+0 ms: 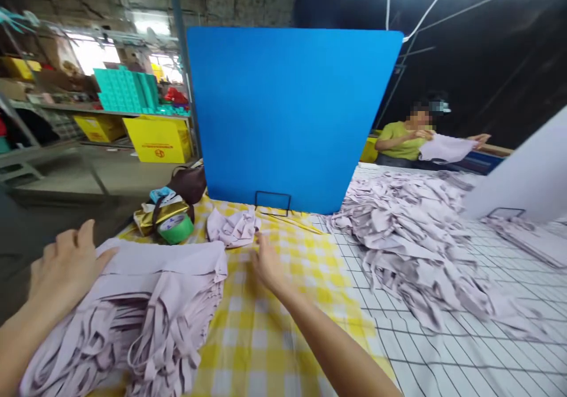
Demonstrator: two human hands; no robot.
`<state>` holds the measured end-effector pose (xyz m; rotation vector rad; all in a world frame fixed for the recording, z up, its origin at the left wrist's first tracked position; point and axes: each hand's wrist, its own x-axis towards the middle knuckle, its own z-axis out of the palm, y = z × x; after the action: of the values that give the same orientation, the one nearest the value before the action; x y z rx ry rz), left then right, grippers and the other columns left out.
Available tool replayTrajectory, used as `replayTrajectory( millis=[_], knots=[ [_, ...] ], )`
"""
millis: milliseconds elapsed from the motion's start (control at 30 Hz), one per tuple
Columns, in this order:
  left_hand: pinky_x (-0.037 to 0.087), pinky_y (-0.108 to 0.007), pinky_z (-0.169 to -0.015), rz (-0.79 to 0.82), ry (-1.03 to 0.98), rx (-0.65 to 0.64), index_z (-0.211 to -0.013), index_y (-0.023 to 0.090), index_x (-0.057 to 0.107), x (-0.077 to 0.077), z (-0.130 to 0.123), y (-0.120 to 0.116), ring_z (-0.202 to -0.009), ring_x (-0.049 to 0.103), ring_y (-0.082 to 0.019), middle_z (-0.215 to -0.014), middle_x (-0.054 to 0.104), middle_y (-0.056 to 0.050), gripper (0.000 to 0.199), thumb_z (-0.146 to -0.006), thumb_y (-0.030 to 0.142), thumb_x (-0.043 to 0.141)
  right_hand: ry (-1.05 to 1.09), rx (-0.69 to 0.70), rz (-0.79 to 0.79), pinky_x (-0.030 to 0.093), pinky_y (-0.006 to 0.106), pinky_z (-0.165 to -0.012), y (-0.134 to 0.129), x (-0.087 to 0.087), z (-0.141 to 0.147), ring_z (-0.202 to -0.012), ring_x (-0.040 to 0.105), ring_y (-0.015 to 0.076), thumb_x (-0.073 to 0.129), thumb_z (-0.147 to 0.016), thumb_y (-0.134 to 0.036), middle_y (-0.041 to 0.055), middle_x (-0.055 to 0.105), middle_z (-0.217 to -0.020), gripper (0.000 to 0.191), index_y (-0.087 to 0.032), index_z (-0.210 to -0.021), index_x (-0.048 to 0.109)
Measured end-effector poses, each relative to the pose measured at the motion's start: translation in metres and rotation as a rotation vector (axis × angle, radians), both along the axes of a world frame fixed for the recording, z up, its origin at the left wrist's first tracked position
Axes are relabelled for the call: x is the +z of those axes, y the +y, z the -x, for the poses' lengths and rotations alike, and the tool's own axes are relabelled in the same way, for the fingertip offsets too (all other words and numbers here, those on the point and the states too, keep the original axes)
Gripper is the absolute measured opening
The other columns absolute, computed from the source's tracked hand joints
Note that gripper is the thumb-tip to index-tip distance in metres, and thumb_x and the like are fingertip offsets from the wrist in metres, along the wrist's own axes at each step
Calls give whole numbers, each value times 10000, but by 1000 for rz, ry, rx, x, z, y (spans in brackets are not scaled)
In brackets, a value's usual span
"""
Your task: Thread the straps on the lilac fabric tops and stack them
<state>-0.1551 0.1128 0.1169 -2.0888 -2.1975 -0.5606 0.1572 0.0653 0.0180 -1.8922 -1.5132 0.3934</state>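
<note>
A thick stack of pale lilac strappy garments (pixel 150 261) lies at the front left, its straps hanging toward me in loops. Over its left edge is my left hand (pixel 66 267), open, the fingers loosely bent and the thumb lying at the top layer. My right hand (pixel 268 264) reaches across the cloth to a small crumpled lilac garment (pixel 228 228). Its index finger points at the garment's right edge, with the thumb apart from it. A tiny dark spot shows by that fingertip; what it is I cannot tell.
A tall blue board (pixel 292 113) stands in a wire holder on the yellow checked cloth (pixel 283 308). Green tape (pixel 176 228) and a dark bag (pixel 188 183) sit behind the stack. At right lies a lilac garment heap (pixel 407 225); beyond it a co-worker (pixel 401 140) holds up a piece.
</note>
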Motion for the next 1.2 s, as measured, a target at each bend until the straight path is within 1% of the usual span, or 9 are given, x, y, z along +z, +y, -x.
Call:
replayTrajectory(
  millis=[100, 200, 300, 367, 467, 633, 900, 1033, 1200],
  knots=[
    [259, -558, -1015, -251, -19, -174, -1390, 429, -40, -3, -22, -32, -1288, 277, -386, -1507, 95, 33, 652, -842, 491, 308, -147, -57, 52, 227, 423, -1017, -44, -13, -62, -1289, 310, 271, 428, -847, -193, 133, 395, -1392, 470, -169, -1316, 410],
    [232, -422, -1097, -405, -156, -454, -1356, 521, 26, -30, -62, -65, -1313, 286, -294, -1486, 99, 171, 665, -827, 426, 417, -248, -88, 160, 165, 466, -1043, -77, -28, -117, -1329, 244, 280, 405, -886, -289, 129, 369, -1415, 447, -161, -1313, 438],
    [317, -384, -1062, -192, -173, -750, -1379, 473, 74, -81, -120, -101, -1283, 359, -254, -1479, 196, 105, 672, -830, 362, 447, -327, -128, 236, 142, 461, -1058, -88, -38, -153, -1342, 222, 249, 348, -912, -338, 75, 335, -1440, 446, -201, -1329, 423],
    [291, -486, -1049, 16, -92, -843, -1408, 363, 145, -115, -161, -125, -1323, 269, -297, -1482, 209, -14, 678, -817, 324, 475, -371, -161, 258, 161, 450, -1055, -86, -41, -168, -1340, 228, 239, 327, -917, -335, 62, 325, -1446, 447, -207, -1337, 411],
    [203, -553, -1055, 311, 53, -1018, -1399, 316, 222, -145, -215, -149, -1356, 150, -301, -1489, 133, -68, 653, -808, 320, 500, -430, -213, 251, 226, 429, -1027, -83, -38, -182, -1324, 260, 249, 345, -904, -292, 96, 357, -1427, 437, -164, -1309, 445],
    [72, -556, -1077, 429, 75, -1055, -1409, 255, 213, -136, -276, -146, -1372, 20, -275, -1494, 42, -96, 626, -848, 413, 440, -526, -346, 136, 264, 318, -992, -111, -12, -209, -1307, 261, 199, 389, -830, -124, 79, 384, -1401, 441, -172, -1258, 483],
    [-9, -584, -1066, 420, -96, -1147, -1396, 249, 271, -140, -357, -154, -1366, -35, -317, -1501, 83, -82, 657, -835, 570, 385, -525, -760, -22, 271, 462, -876, -161, 35, -298, -1116, 404, 321, 392, -741, -84, 216, 510, -1180, 374, -81, -1049, 605],
    [-26, -560, -1079, 450, -169, -1349, -1372, 260, 319, -141, -375, -170, -1373, -11, -292, -1493, 157, -49, 597, -845, 523, 414, -442, -800, -130, 308, 430, -824, -164, 52, -316, -842, 523, 247, 426, -704, -138, 116, 621, -830, 236, -140, -760, 656],
    [60, -485, -1113, 629, -363, -1515, -1415, 259, 188, -120, -372, -179, -1377, 84, -232, -1490, 171, -48, 665, -842, 435, 478, -316, -821, -395, 388, 304, -654, -169, 105, -298, -638, 509, 178, 392, -718, -194, 42, 574, -667, 270, -136, -844, 623]
  ],
)
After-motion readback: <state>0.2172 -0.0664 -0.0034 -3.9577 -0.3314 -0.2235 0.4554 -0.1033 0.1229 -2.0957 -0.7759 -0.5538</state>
